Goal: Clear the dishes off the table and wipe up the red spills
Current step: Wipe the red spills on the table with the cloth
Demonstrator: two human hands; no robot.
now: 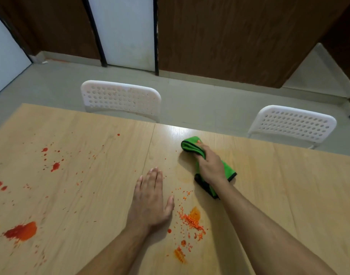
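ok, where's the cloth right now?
The green cloth is on the table, right of centre near the far edge, gripped by the right hand. The nearer white chair stands just beyond it.

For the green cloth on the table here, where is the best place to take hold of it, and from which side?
Grip the bunched middle of the green cloth from above, as the right hand does now with fingers curled over it. The cloth lies folded and flat on the table, so its loose black-edged ends offer little to hold. A top grip probably also presses it down for wiping.
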